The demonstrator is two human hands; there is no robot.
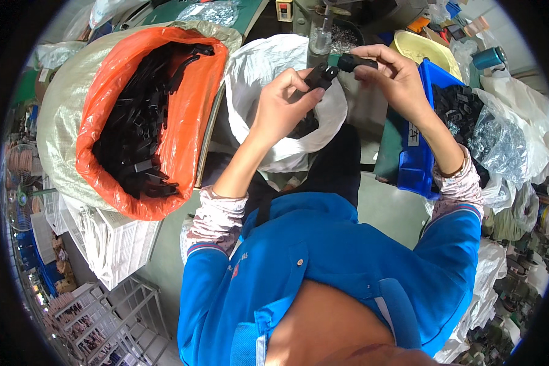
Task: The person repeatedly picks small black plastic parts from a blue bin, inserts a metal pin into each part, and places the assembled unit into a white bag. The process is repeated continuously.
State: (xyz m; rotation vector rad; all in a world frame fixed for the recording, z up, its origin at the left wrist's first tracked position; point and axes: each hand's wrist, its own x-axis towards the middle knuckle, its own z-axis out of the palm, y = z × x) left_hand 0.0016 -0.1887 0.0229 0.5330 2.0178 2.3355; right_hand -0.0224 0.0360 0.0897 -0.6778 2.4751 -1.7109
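My left hand [287, 102] is closed on a black plastic part [321, 75] with a forked, rounded end. Close to its right, my right hand [391, 79] pinches a smaller black piece [354, 62] between thumb and fingertips. The two pieces are very near each other; whether they touch, I cannot tell. Below my hands hangs a white sack [250, 85] with its mouth spread, and dark parts lie deep inside it. On the left, an orange-lined sack [192, 116] is full of long black plastic parts [134, 122].
At right stands a blue bin [416, 165] with small black parts [457, 107] and clear plastic bags [500, 137]. A yellow basin [430, 49] sits behind it. Ahead are a clear cylinder [320, 36] and a dish of small metal pieces [344, 38]. A white crate [119, 247] stands lower left.
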